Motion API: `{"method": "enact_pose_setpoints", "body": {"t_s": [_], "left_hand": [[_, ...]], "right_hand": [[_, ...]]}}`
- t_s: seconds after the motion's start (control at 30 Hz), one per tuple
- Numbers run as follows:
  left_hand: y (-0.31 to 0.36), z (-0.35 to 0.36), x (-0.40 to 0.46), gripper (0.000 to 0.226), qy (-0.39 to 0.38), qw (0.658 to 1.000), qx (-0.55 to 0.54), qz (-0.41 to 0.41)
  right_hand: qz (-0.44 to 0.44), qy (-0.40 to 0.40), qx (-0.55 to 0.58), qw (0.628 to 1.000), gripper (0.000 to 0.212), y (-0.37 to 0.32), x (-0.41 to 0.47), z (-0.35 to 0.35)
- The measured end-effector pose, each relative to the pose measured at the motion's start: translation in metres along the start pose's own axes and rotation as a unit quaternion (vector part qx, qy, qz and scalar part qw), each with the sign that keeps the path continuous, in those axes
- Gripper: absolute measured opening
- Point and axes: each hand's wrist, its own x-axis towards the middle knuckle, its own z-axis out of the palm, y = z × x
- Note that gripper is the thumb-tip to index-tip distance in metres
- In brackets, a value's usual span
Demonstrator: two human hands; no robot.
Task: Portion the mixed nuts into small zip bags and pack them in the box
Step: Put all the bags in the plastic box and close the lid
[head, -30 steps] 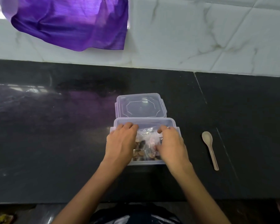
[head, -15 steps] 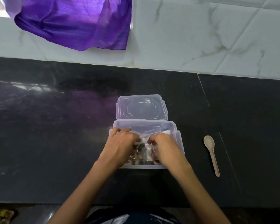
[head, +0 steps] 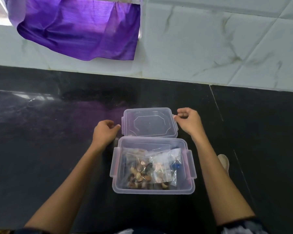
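Where tiled wall (head: 210, 48) rises, black counter (head: 41, 149) (glossy).

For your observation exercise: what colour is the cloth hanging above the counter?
Purple, with a slight sheen; the cloth shows best in the head view, its only view.

A clear plastic box (head: 153, 189) sits open on the black stone counter (head: 41, 149), holding small zip bags of mixed nuts (head: 147, 168), with its clear lid (head: 149, 123) lying flat just behind it (the two rims nearly meet). The left hand (head: 104, 132) and the right hand (head: 189, 121) flank the lid's short sides, fingers loosely curled, thumbs right at the lid's edges. A pale spoon (head: 224, 162) peeks out beside the right forearm, and a purple cloth (head: 78, 29) hangs over the white marbled wall tiles (head: 210, 39).
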Motion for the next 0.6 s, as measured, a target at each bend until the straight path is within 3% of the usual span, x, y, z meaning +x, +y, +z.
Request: {"method": "enact_pose_setpoints", "body": {"t_s": [0.07,0.1,0.2,0.37,0.6], "left_hand": [[0.001,0.006,0.009,0.021,-0.015,0.999,0.028,-0.020],[0.004,0.009,0.010,0.027,-0.016,0.999,0.039,-0.025],[0.006,0.018,0.014,0.031,-0.017,0.998,0.047,-0.030],[0.004,0.028,0.013,0.009,-0.003,0.999,0.032,-0.017],[0.008,0.024,0.013,0.027,0.010,1.000,0.002,-0.027]], "right_hand": [[0.056,-0.040,-0.046,0.997,0.049,0.008,0.014,0.010],[0.072,-0.059,-0.066,0.993,0.053,0.011,0.018,0.014],[0.082,-0.087,-0.106,0.987,0.044,0.014,0.019,0.024],[0.082,-0.081,-0.124,0.986,0.037,0.015,0.018,0.024],[0.102,-0.081,-0.115,0.985,0.031,0.013,0.026,0.022]]}}
